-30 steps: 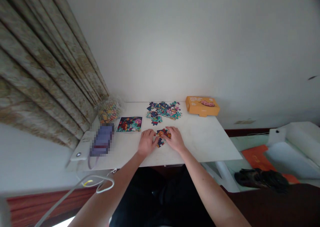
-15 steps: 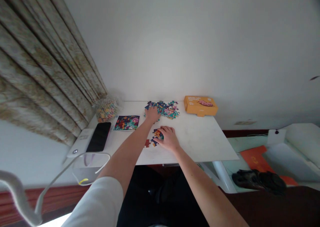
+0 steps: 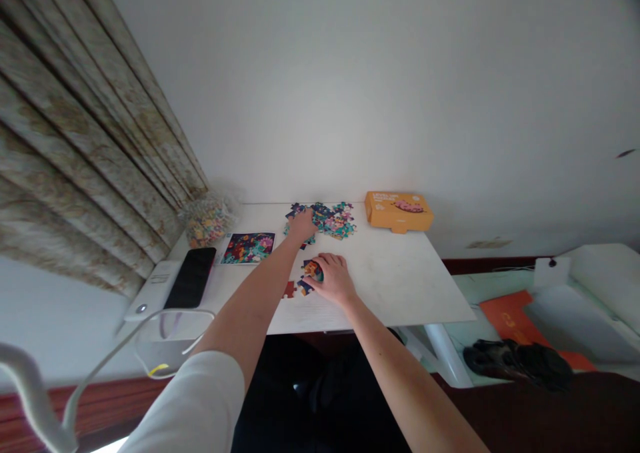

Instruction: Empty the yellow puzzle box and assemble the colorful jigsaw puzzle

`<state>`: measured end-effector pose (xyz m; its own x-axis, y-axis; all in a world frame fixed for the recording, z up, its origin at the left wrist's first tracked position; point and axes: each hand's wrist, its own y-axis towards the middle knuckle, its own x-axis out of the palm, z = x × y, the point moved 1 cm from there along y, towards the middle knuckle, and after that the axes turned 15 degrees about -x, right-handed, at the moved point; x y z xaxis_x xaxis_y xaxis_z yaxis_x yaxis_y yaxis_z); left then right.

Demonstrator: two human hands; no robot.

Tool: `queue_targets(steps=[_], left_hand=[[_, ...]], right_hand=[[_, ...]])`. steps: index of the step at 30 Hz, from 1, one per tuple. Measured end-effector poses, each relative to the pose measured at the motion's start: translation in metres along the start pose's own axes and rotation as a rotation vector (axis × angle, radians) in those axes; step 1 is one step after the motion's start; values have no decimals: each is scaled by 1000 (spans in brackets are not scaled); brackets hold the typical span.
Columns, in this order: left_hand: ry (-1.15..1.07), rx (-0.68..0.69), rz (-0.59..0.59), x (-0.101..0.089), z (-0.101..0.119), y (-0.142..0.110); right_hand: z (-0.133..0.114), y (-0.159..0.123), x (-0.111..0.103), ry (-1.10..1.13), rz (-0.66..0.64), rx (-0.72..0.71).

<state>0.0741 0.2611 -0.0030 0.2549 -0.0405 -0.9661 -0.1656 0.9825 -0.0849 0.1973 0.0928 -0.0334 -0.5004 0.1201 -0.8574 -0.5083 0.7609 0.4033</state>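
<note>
My left hand [image 3: 302,227] reaches far across the white table and lies on the near edge of a loose heap of colourful jigsaw pieces [image 3: 333,220]. Whether its fingers grip a piece is hidden. My right hand [image 3: 334,280] rests curved over a small joined group of jigsaw pieces [image 3: 309,279], its fingertips on them. A single dark red piece [image 3: 289,290] lies just left of that group. Beyond it, a printed picture card [image 3: 247,248] shows a colourful floral scene.
An orange cardboard box [image 3: 399,211] stands at the table's far right. A black phone [image 3: 191,277] lies on a white pad [image 3: 150,292] at the left, with a clear bag of pieces [image 3: 206,222] behind it. Curtains hang left; a cable loops near my left arm.
My left hand has moved forward from the joined pieces onto the loose heap. My right hand stays on the group, and a red piece now lies apart to its left.
</note>
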Motion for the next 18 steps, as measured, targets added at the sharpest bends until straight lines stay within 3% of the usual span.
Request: queue_targets(steps=[7,14,18], left_hand=[[-49,-80,-31,0,-1,10],[-511,-144,-3,3,-9,14],[-579,-184,84,-12,-9,11]], right_hand=[[0,0,-1,9,8,11],[0,2,0,3,-2,14],[1,2,0,8,-28,23]])
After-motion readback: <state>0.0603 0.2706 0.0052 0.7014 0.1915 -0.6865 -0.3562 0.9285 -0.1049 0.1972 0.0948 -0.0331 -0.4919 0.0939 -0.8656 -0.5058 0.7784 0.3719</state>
